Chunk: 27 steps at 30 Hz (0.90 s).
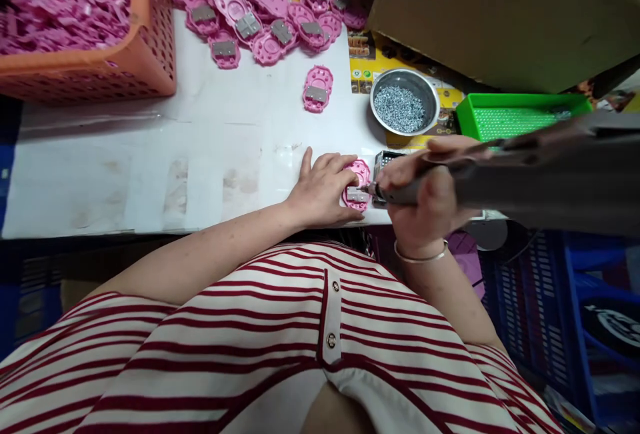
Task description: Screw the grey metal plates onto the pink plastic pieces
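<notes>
- Right hand (430, 201) has its grip wrapped around a screwdriver (400, 193), tip on a pink part (358, 184).
- Left hand (323, 187) lies flat, fingers spread, pinning that part to the tabletop (150, 154) at its near edge.
- Beyond: screw bowl (405, 102), green tray (515, 114), loose part (317, 89), pile of parts (265, 1), orange basket (130, 61).

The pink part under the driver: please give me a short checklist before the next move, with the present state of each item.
1. Left hand holds the pink part flat on the table: ok.
2. Driver tip meets the part's metal plate: ok.
3. Right hand grips the driver: ok.
4. Screw seated at the tip: cannot tell.
5. Left fingers away from the tip: not ok, very close.
6. Screws in the bowl: ok.
</notes>
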Available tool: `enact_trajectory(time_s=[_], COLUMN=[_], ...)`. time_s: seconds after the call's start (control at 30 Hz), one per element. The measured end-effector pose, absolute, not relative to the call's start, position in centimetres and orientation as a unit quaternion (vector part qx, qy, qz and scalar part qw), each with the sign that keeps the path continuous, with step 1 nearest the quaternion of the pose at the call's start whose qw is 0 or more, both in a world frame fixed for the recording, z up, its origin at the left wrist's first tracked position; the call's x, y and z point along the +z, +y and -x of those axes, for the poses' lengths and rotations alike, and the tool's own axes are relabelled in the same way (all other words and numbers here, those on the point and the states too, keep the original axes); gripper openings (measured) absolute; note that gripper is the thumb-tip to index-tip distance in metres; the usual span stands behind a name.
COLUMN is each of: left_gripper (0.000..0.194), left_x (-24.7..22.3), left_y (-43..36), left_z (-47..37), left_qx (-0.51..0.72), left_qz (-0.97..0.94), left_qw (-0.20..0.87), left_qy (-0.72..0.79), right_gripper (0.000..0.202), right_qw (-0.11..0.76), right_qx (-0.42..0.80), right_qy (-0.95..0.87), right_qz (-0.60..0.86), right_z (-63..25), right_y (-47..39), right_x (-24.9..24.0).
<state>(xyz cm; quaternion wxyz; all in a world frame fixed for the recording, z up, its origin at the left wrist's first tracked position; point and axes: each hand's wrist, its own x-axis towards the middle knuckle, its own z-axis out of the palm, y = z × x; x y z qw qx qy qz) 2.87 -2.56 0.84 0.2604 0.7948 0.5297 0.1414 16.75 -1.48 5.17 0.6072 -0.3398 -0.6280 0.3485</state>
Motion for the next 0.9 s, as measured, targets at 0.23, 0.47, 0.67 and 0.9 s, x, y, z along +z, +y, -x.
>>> enact_trajectory(time_s=[0.23, 0.47, 0.67, 0.9], left_gripper=[0.050, 0.049, 0.047, 0.048], left_x=[1.0, 1.8, 1.3, -0.3], left_y=[-0.2, 2.5, 3.0, 5.6], left_z=[-0.1, 1.3, 0.7, 1.4], left_qx=[0.163, 0.197, 0.195, 0.179], left_qz=[-0.744, -0.698, -0.686, -0.735], left_qw=[0.194, 0.172, 0.195, 0.175], left_qy=[0.618, 0.667, 0.673, 0.631], right_gripper=[0.029, 0.024, 0.015, 0.022], right_qw=[0.719, 0.704, 0.712, 0.731], right_qx=[0.269, 0.214, 0.207, 0.173], right_qy=[-0.576, -0.519, -0.460, -0.426], right_qz=[0.280, 0.434, 0.488, 0.505], right_z=[-21.9, -25.2, -25.1, -25.7], right_y=[-3.7, -5.4, -5.4, -5.0], right_x=[7.7, 7.4, 8.2, 7.3])
